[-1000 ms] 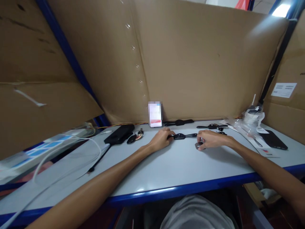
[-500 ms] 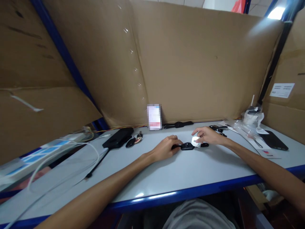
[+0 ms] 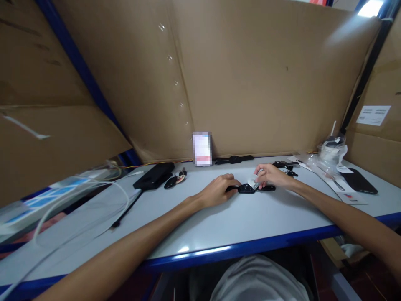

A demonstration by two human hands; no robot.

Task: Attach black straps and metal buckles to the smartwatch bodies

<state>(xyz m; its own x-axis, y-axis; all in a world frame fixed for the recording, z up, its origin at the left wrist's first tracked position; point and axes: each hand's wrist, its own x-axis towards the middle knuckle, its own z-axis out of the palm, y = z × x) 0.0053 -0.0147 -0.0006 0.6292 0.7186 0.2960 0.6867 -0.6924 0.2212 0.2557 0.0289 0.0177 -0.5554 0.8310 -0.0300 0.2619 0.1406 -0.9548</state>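
From my end, the black watch [image 3: 246, 189] lies flat on the grey table [image 3: 250, 225], about mid-depth, between the two hands. The left hand [image 3: 219, 191] is curled shut over the strap end on its side, pinning it to the table. The right hand [image 3: 272, 175] has its fingertips drawn together on a small white piece [image 3: 252, 182] that sits right at the watch body.

I judge the watch light, with a stiff little body and a soft strap that will flop if lifted by one end. The face looks smooth and likely to scratch or slip, so I would take it by the sides of the body, or by the strap close to it.

I cannot tell what the white piece is: too small and half covered by fingers. The strap end under the left hand is hidden. A second watch [image 3: 234, 159] lies at the back against the cardboard wall [image 3: 250, 83], and the small dark bits behind the right hand are too blurred to name.
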